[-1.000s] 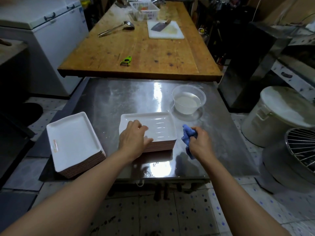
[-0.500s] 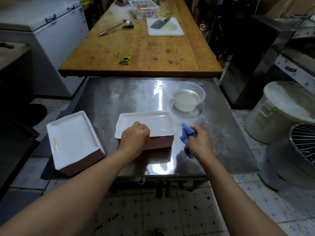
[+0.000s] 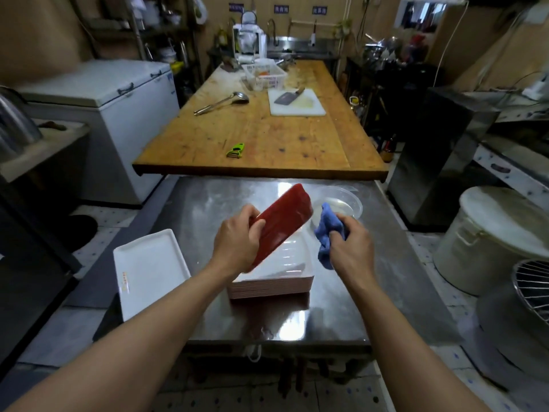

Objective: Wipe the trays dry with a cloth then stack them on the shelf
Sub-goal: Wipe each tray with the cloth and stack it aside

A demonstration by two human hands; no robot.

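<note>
The left hand (image 3: 237, 242) grips a tilted tray (image 3: 283, 221), red underside up, above the stack of trays (image 3: 276, 281) near the steel table's (image 3: 341, 316) front edge. The right hand (image 3: 352, 248) clutches a blue cloth (image 3: 326, 233) just beside it.

On the steel table (image 3: 208, 209), one tray stack (image 3: 148, 272) lies left of another (image 3: 276, 281), bowl (image 3: 341, 203) behind.

Red-backed tray (image 3: 283, 220), blue cloth (image 3: 326, 233)
</note>
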